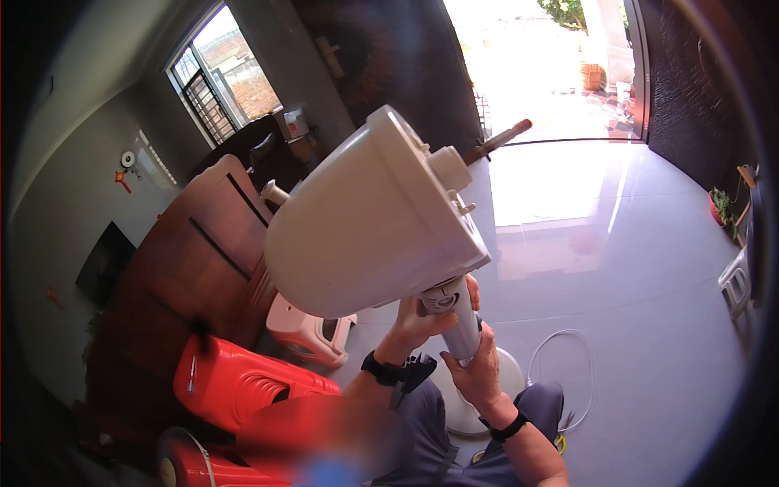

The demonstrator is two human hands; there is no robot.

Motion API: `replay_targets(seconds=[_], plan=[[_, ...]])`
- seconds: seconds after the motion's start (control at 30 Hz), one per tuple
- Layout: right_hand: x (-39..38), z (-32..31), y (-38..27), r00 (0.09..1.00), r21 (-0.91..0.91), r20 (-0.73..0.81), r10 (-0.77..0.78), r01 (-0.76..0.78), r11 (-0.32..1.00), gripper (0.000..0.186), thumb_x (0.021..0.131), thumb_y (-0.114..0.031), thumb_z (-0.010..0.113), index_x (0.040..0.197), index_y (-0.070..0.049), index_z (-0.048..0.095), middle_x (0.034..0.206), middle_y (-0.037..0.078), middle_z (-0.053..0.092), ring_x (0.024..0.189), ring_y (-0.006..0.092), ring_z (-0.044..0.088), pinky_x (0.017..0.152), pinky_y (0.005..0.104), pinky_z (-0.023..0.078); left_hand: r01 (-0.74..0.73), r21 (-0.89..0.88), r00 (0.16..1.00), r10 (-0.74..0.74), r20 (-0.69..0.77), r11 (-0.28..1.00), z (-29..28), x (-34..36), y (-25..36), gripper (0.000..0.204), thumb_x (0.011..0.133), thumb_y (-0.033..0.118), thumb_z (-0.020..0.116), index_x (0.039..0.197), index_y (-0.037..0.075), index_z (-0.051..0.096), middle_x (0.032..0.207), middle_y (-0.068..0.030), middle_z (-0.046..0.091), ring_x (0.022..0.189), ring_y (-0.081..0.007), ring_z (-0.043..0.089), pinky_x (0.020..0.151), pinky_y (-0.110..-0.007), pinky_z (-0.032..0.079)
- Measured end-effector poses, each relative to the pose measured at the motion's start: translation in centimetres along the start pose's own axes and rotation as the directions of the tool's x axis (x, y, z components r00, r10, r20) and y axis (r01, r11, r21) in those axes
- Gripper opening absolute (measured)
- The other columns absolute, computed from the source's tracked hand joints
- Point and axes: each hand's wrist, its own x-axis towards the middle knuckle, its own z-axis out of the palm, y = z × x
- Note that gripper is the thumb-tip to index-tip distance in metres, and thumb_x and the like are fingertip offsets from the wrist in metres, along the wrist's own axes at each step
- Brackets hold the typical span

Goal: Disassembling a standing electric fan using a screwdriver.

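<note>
- Head view: left hand (pixel 418 322) clamped round grey pole (pixel 462 329), under cream housing (pixel 365 223)
- right hand (pixel 477 373) clamped lower
- pole overlaps round base's (pixel 512 372) far edge, join unclear

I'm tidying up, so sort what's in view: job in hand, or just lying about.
Likely part of the job:
cream housing
grey pole, in left hand and right hand
round white base
white cable

Likely just lying about:
red plastic furniture
pink stool
potted plant

No text (or number) is legible here.
</note>
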Motion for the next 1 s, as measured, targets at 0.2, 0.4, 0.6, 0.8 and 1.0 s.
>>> replay_targets(seconds=[0.2, 0.4, 0.6, 0.8, 1.0], plan=[[0.0, 0.1, 0.6, 0.999, -0.013, 0.044, 0.025, -0.025, 1.000, 0.087, 0.074, -0.014, 0.086, 0.140, 0.004, 0.032, 0.127, 0.030, 0.052, 0.115, 0.0471, 0.056, 0.097, 0.0514, 0.047, 0.010, 0.030, 1.000, -0.010, -0.004, 0.999, -0.3, 0.2, -0.1, 0.067, 0.076, 0.040, 0.081, 0.124, 0.001, 0.056, 0.092, -0.0127, 0.064, 0.090, -0.0233, 0.066, 0.076, -0.036, 0.052], [-0.1, -0.2, 0.7, 0.985, 0.036, 0.101, 0.142, -0.146, 0.989, 0.091, 0.078, -0.016, 0.084, 0.144, 0.003, 0.025, 0.128, 0.032, 0.050, 0.116, 0.0487, 0.055, 0.097, 0.0515, 0.047, 0.086, 0.043, 0.992, -0.089, 0.084, 0.995, -0.8, 0.8, 0.2, 0.073, 0.065, 0.022, 0.086, 0.128, 0.001, 0.056, 0.107, -0.0134, 0.068, 0.107, -0.0267, 0.066, 0.096, -0.043, 0.053], [-1.9, 1.2, 1.3, 0.995, -0.018, -0.037, 0.095, -0.096, 0.995, 0.100, 0.079, -0.016, 0.084, 0.150, 0.003, 0.016, 0.138, 0.033, 0.044, 0.126, 0.0464, 0.052, 0.101, 0.0500, 0.046, 0.224, 0.225, 0.972, -0.234, 0.019, 0.948, -1.5, -2.0, -1.5, 0.067, 0.065, 0.013, 0.082, 0.126, 0.001, 0.058, 0.118, -0.0098, 0.067, 0.116, -0.0212, 0.062, 0.105, -0.039, 0.047], [-2.6, 3.5, 3.7, 0.983, -0.005, -0.126, 0.130, -0.132, 0.991, 0.096, 0.077, -0.017, 0.085, 0.147, 0.001, 0.021, 0.128, 0.033, 0.051, 0.115, 0.0481, 0.058, 0.093, 0.0510, 0.049, 0.192, 0.290, 0.980, -0.196, -0.015, 0.938, -1.4, -2.1, -3.4, 0.057, 0.070, 0.009, 0.080, 0.123, 0.001, 0.059, 0.115, -0.0084, 0.067, 0.103, -0.0182, 0.065, 0.093, -0.037, 0.052], [-1.5, 2.9, 5.4, 0.993, 0.025, -0.060, 0.099, -0.098, 0.995, 0.087, 0.079, -0.014, 0.083, 0.142, 0.000, 0.025, 0.119, 0.031, 0.057, 0.106, 0.0487, 0.063, 0.085, 0.0512, 0.052, 0.159, 0.283, 0.983, -0.126, -0.134, 0.946, -0.5, -1.7, -3.3, 0.053, 0.073, 0.011, 0.083, 0.119, 0.000, 0.058, 0.105, -0.0080, 0.067, 0.096, -0.0170, 0.066, 0.088, -0.034, 0.054]])
